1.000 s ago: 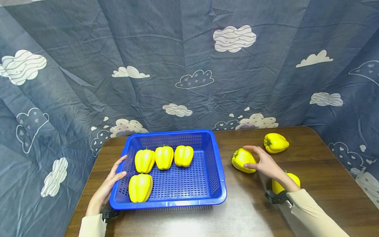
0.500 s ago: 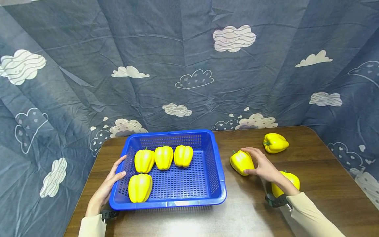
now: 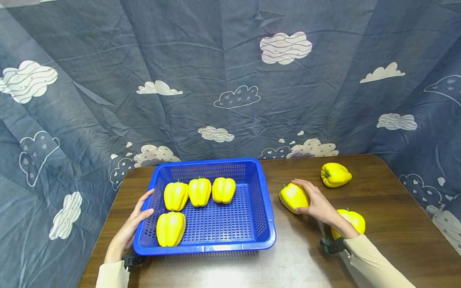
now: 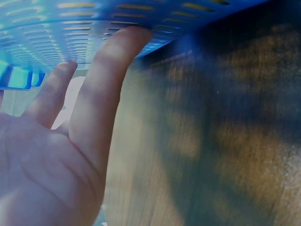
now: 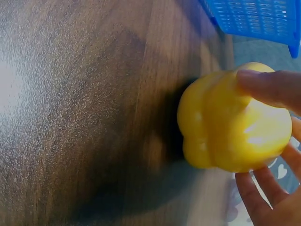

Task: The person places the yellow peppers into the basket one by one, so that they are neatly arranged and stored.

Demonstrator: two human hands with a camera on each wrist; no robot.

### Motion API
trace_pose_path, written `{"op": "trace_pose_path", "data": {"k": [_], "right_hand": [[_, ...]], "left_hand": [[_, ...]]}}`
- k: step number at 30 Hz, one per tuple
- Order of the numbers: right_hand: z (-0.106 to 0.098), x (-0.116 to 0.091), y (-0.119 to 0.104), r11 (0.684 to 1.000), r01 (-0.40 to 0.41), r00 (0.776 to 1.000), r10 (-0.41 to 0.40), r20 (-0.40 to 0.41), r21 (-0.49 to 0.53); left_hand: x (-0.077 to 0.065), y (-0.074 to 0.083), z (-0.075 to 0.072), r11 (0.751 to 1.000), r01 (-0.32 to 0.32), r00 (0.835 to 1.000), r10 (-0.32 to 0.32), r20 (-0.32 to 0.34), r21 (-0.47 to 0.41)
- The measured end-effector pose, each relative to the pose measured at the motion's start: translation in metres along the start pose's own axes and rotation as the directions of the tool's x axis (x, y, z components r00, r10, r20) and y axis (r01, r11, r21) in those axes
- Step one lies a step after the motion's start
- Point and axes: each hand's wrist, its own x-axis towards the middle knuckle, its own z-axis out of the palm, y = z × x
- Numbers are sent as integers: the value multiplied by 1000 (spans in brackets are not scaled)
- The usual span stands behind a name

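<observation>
A yellow bell pepper (image 3: 293,198) is on the table right of the blue basket (image 3: 235,247). My right hand (image 3: 318,203) holds it, thumb on the near side and fingers on the far side. In the right wrist view the thumb presses on the bell pepper (image 5: 221,122) and fingertips touch its opposite side. At the basket's left side, my left hand (image 3: 129,224) rests with extended fingers and thumb on the rim. The left wrist view shows the palm and straight fingers against the perforated wall (image 4: 77,37). Several yellow bell peppers (image 3: 199,192) stand inside the basket.
Another bell pepper (image 3: 335,175) lies at the back right of the wooden table (image 3: 392,224). A further one (image 3: 354,220) is partly hidden behind the right wrist. A dark cloud-patterned curtain (image 3: 237,120) hangs behind the table.
My right hand has shifted slightly left and turned the bell pepper, whose stem now points to the back. The left hand and the basket look unmoved.
</observation>
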Motion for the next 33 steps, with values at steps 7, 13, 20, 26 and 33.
{"op": "trace_pose_path", "data": {"k": [7,13,20,26,33], "right_hand": [[2,0,1,999,46,999,-46,-12,-9],[2,0,1,1000,27,999,-27,22,-10],[0,3,-3,1000,3,1000,-4,-19,-26],[-7,9,-16,999,-38,998,39,-54,12],[-14,14,-30,999,-39,994,42,-103,37]], "left_hand": [[0,0,1,1000,3,1000,-3,-10,5],[0,1,0,1000,10,1000,-10,-17,16],[0,1,2,1000,2,1000,-2,-15,12],[0,1,2,1000,-3,1000,3,-12,8],[0,1,1,1000,-9,1000,9,-10,12]]}}
